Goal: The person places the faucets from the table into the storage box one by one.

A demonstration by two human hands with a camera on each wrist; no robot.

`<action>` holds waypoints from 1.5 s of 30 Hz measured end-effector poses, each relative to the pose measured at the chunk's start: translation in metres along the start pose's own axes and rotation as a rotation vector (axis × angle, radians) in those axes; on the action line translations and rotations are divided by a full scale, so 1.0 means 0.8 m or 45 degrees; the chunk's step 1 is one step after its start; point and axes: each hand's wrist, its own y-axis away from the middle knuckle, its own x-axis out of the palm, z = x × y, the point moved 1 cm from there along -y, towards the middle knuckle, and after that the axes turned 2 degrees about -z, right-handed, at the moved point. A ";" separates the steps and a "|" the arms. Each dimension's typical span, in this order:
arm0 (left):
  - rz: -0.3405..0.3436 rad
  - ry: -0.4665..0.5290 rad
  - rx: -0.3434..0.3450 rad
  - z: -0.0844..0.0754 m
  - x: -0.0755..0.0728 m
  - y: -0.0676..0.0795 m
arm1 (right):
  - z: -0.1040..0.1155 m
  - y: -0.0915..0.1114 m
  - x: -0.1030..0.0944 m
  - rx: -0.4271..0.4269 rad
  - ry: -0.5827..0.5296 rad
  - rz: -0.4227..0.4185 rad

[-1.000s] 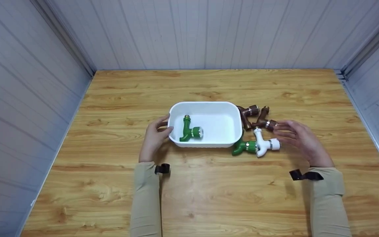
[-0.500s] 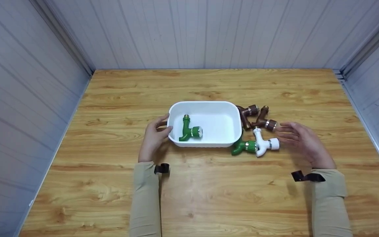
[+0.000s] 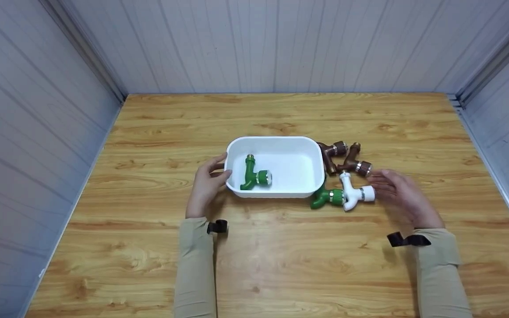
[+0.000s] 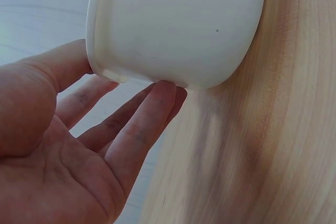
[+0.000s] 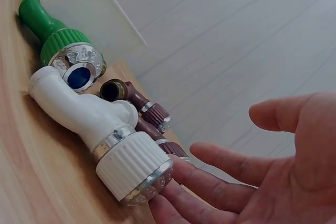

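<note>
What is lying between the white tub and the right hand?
In the head view, between the white tub and the right hand lie a green tap, a white tap, one brown tap and a second brown tap.

There are five taps (image 3: 250,174) (image 3: 320,197) (image 3: 351,191) (image 3: 328,155) (image 3: 351,164), one white tub (image 3: 296,170) and two hands (image 3: 207,186) (image 3: 408,195).

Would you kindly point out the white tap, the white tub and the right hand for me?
White tap (image 3: 354,194): head view, on the middle of its body.
White tub (image 3: 296,170): head view, on its bare inside floor.
Right hand (image 3: 407,196): head view, mid-hand.
</note>
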 end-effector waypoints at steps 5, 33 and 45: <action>-0.003 0.010 -0.008 0.001 0.000 -0.001 | 0.010 0.006 0.008 0.005 0.011 0.020; 0.007 0.049 0.065 0.004 0.001 0.001 | 0.030 0.020 0.041 0.062 0.047 -0.050; 0.026 0.038 0.031 0.002 0.000 0.000 | 0.033 0.021 0.041 -0.057 0.398 0.035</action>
